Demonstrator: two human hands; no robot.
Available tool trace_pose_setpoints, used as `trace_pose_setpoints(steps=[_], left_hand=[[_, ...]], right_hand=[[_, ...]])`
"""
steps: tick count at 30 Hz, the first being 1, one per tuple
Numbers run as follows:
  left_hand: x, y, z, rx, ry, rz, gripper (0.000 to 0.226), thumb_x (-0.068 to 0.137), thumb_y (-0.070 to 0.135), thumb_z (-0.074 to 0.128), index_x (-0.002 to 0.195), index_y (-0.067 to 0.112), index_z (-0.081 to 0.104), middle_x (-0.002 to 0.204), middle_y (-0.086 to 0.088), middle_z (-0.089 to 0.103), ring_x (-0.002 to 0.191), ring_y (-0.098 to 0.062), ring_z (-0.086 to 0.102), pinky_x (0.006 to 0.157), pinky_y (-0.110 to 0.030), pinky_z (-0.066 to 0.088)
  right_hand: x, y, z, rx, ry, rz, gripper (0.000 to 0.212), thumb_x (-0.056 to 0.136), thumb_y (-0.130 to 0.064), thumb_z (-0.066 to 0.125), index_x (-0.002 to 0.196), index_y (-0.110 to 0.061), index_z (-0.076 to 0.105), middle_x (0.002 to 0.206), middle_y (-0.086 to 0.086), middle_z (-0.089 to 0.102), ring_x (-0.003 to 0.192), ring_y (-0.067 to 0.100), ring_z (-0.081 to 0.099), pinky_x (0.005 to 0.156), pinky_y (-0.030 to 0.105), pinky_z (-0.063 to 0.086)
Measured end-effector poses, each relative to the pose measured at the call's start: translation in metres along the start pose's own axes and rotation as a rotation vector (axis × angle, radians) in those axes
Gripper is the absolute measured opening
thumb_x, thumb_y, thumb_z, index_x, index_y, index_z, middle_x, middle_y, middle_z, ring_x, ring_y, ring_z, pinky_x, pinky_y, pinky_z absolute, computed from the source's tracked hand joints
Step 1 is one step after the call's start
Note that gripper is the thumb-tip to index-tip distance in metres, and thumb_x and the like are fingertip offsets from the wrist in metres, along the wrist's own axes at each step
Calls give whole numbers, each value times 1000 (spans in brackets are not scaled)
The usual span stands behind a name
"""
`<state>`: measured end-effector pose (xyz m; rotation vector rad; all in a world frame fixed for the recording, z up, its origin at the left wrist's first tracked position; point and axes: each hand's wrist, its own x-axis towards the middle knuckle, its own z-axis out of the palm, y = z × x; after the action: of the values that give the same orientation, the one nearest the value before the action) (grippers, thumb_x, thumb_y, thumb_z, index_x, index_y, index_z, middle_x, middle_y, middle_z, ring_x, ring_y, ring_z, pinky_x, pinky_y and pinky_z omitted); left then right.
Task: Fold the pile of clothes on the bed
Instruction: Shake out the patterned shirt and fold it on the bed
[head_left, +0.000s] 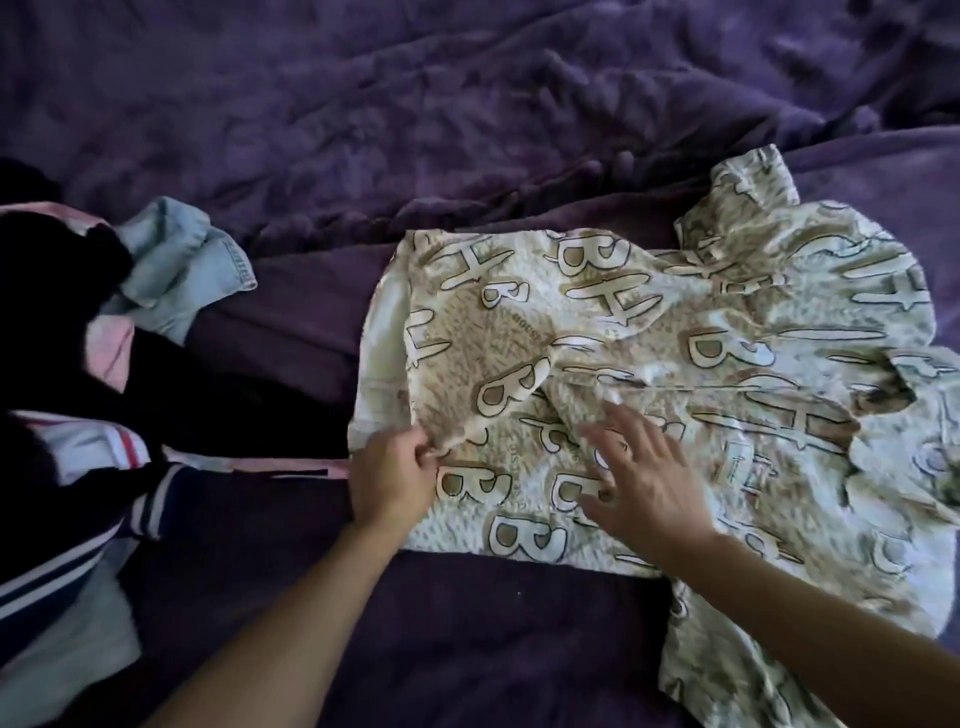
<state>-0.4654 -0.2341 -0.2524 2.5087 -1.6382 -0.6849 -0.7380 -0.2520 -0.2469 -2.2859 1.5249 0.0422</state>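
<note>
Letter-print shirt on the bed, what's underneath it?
The letter-print shirt lies spread on the purple bedcover, which shows beyond its edges. The left hand pinches a fold of it; the right hand is spread open on top. Anything else beneath is covered.

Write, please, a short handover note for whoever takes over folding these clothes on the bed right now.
Left hand: pinches a raised fold of the letter-print shirt near its left edge.
Right hand: open, fingers spread over the shirt's middle; the blur hides whether it touches.
Things: the shirt lies spread and wrinkled on the purple bedspread. The pile of clothes sits to the left, with a denim piece on its far side.
Done: the shirt is laid out and its first fold is begun.
Left: finish folding the shirt, then fold the pile.
</note>
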Motion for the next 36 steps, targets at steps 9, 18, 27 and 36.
trace_pose_setpoints(steps=[9,18,27,36], left_hand=[[8,-51,-48,-237,243,-269,23,81,23,69,99,10,62,97,-12,66,95,-33,62,77,-40,48],[-95,-44,21,-626,-63,-207,49,78,25,77,50,16,38,47,7,32,50,-13,31,51,-31,26],[-165,-98,-17,239,-300,-244,9,78,21,64,87,21,63,106,-7,56,104,-31,51,83,-40,46],[-175,1,28,266,-238,534,31,80,26,66,111,23,60,112,2,55,110,-22,46,92,-35,39]], right_hand=[[-58,18,9,-168,-216,233,70,76,-40,75,138,-22,46,160,14,13,146,33,13,106,52,29],[-137,-12,52,-163,-261,359,78,72,-22,67,142,-32,35,161,7,2,146,31,6,107,48,30],[-213,7,13,-30,-74,520,28,72,-4,59,95,-16,71,97,7,67,96,33,61,75,40,45],[-255,13,10,245,-108,455,14,75,-19,70,74,-28,59,59,-6,61,61,19,63,53,24,35]])
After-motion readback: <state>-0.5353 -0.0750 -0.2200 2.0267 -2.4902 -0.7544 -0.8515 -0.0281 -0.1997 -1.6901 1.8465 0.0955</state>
